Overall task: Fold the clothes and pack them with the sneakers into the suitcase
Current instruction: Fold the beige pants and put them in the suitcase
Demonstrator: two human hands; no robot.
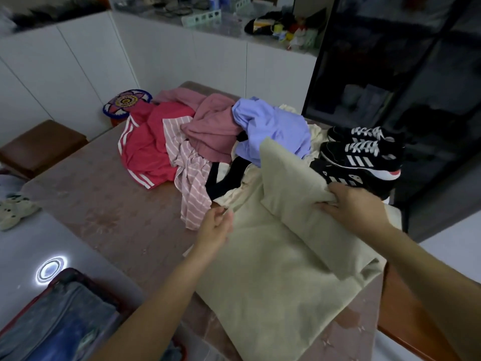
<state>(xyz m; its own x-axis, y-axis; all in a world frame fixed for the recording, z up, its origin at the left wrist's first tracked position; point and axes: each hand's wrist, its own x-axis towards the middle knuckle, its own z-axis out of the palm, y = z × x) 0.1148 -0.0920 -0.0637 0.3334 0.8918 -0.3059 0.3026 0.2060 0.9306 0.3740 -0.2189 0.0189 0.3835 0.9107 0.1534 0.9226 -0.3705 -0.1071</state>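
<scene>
A beige garment (273,277) lies spread over the near right part of the table (104,204). My right hand (356,207) grips its right edge and holds a flap lifted and folded toward the left. My left hand (216,225) pinches the garment's upper left edge. Behind it lies a heap of clothes: a red striped-trim piece (148,149), a pink-and-white striped one (190,183), a dusty pink one (213,128), a lilac shirt (273,126) and something black (226,178). Black sneakers (364,155) with white stripes stand at the right edge. The open suitcase (59,324) lies at the bottom left on the floor.
A brown stool (41,147) stands left of the table, with a patterned round cushion (127,101) behind it. Pale slippers (15,209) lie on the floor at left. White cabinets line the back wall; a dark glass cabinet (390,74) rises at the right.
</scene>
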